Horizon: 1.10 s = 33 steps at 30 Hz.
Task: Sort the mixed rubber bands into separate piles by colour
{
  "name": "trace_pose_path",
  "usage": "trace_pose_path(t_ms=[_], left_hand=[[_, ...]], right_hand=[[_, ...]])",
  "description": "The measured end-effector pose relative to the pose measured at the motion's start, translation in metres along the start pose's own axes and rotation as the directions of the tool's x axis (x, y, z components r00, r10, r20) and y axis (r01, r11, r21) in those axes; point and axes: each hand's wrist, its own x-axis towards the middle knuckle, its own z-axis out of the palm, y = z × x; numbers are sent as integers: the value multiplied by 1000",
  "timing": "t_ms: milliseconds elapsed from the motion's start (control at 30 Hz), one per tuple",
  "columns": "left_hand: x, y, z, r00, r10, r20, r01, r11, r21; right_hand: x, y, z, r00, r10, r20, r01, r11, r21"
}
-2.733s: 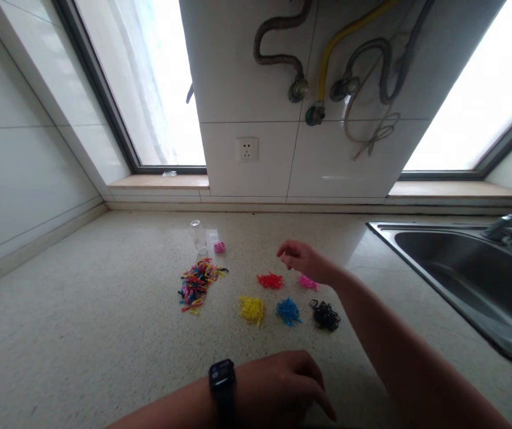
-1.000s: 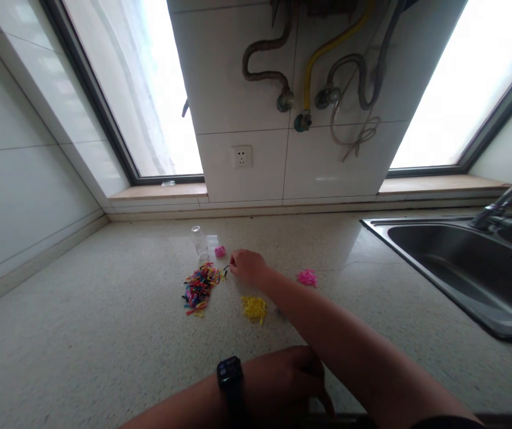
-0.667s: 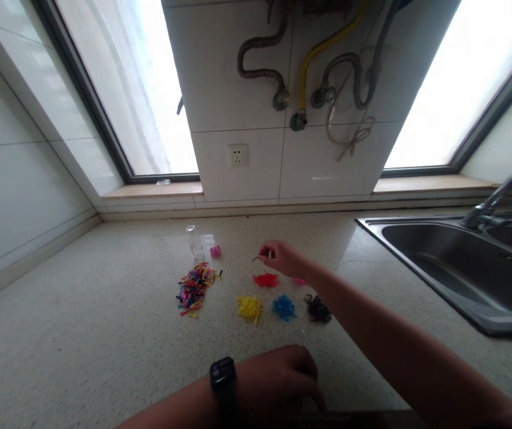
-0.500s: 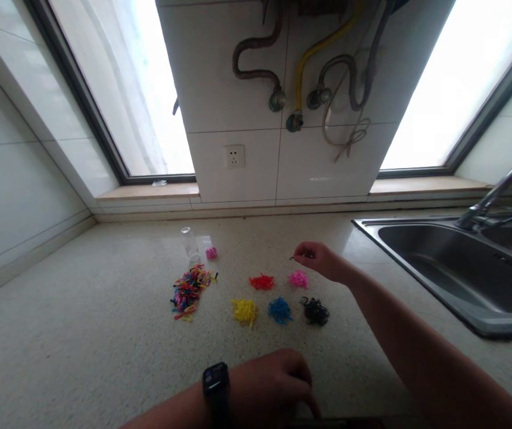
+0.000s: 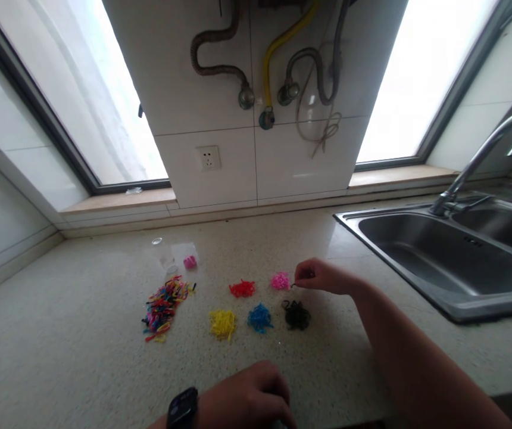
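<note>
My right hand (image 5: 321, 276) pinches a small black rubber band (image 5: 293, 285) just right of the pink rubber-band pile (image 5: 280, 280) and above the black pile (image 5: 296, 314). Beside these lie a blue pile (image 5: 260, 317), a yellow pile (image 5: 222, 324) and a red pile (image 5: 242, 288). Farther left is a larger heap of mixed-colour rubber bands (image 5: 166, 307). Near the counter's front edge rests my left hand (image 5: 249, 393), a dark watch on its wrist. Its fingers are loosely bent with the thumb apart; nothing shows in them, though the fingertips are partly cut off.
A clear plastic container (image 5: 164, 256) and a small pink object (image 5: 189, 261) stand behind the mixed heap on the speckled counter (image 5: 81, 333). On the right is a steel sink (image 5: 417, 256) with a tap (image 5: 470, 167). Pipes and a socket (image 5: 209, 158) are on the wall.
My right hand has come nearer, from behind the pink pile to beside it, still pinching the black rubber band. The view has turned right, so everything sits farther left.
</note>
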Motion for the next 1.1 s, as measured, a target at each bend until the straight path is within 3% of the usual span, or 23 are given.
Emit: trace_pose_path(t_ms=[233, 467, 633, 1100], left_hand=[[-1, -1, 3, 1000, -22, -18, 21, 1000, -19], [1, 7, -3, 1000, -8, 15, 7, 1000, 13], [1, 9, -4, 1000, -2, 25, 1, 999, 38], [4, 10, -7, 998, 41, 42, -43, 997, 70]], right_hand=[[-4, -4, 5, 981, 18, 196, -5, 998, -67], [-3, -7, 4, 983, -8, 181, 18, 998, -58], [-3, -13, 6, 967, 11, 254, -7, 1000, -16], [-4, -22, 9, 946, 48, 321, -13, 994, -109]])
